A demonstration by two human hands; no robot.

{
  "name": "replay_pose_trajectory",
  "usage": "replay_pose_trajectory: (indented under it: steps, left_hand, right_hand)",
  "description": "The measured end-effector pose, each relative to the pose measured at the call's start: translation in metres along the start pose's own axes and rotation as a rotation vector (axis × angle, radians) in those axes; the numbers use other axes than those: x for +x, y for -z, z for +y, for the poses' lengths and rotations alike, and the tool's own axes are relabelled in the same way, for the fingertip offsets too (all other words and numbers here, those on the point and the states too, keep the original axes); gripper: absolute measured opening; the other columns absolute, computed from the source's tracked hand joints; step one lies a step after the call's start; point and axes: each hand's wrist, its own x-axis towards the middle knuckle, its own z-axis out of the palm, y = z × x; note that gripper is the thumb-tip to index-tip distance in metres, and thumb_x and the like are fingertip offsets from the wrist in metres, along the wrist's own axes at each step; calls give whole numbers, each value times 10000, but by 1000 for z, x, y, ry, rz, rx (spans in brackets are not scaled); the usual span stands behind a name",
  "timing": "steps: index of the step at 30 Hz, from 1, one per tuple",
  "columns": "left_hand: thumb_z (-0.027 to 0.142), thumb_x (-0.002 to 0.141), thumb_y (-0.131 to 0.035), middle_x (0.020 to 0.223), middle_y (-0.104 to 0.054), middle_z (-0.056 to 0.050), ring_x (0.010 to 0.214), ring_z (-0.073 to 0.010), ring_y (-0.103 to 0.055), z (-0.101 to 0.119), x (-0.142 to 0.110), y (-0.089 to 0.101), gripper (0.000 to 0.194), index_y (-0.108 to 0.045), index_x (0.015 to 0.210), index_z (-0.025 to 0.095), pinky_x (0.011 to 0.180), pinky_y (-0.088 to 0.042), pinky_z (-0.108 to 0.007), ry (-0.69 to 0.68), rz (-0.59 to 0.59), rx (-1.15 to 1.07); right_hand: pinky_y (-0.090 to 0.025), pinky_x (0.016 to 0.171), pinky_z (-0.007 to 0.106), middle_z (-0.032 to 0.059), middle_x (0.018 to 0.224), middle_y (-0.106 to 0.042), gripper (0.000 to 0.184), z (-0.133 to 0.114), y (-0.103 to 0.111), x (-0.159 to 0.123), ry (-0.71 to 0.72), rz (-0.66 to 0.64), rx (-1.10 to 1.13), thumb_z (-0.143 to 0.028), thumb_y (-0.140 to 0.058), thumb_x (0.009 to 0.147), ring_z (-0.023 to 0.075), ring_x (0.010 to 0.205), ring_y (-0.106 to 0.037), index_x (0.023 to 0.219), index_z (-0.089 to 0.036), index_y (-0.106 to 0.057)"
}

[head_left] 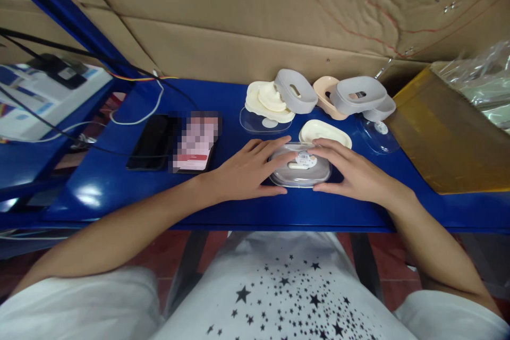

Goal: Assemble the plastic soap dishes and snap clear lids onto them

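Clear-lidded dish [319, 171], two hands [250, 170] around it, two phones [149, 141]

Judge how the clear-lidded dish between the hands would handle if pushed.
The dish looks thin-walled plastic, so probably light and fairly stiff. Its glossy lid may feel slippery. Sitting low and wide, it would likely slide rather than tip.

Black phone [147, 142] beside lit phone [196, 141]
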Motion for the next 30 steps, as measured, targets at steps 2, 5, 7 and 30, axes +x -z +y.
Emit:
replay_pose_trajectory:
  steps: [2, 5, 7, 30]
  left_hand:
    - [475, 1012, -777, 1739, -364, -250, 1549, -432, -486, -2, -1, -3, 732, -420, 1605, 237, 1209, -481, -635, 48, 12, -70]
    - [440, 949, -850, 1733, -358, -217, 1582, -402, -448, -5, -2, -10, 784, -415, 1585, 293, 1227, -486, -619, 91, 46, -206]
    - [420, 922, -878, 1715, -370, -215, 1579, -391, -452, -7, -2, -14, 805, -416, 1571, 300, 1233, -488, -618, 86, 65, -274]
    - [948, 780, -656, 1491, -577, -143, 1388, -367, -557, -190, -18, 70, 1118, -439, 1522, 140, 1089, -446, -561, 747, 311, 138]
  right_hand:
    - [-497, 1240, 631, 136, 1723, -467, 770, 1, -4, 2, 31, 29, -11, -592, -730, 997, 399, 1565, -495, 1665, -346, -436]
    - [-510, 1229, 621, 131, 1723, -475, 784, 2, -10, 3, 77, 65, -21, -596, -725, 1000, 390, 1556, -510, 1682, -363, -415]
    - [-517, 1222, 614, 129, 1729, -469, 789, 2, -13, 4, 82, 72, -29, -609, -714, 1003, 387, 1557, -511, 1688, -364, -407]
    - [-464, 1195, 623, 171, 1667, -543, 583, 15, -10, 6, -48, 74, -248, -501, -497, 1120, 389, 1529, -524, 1658, -281, -443]
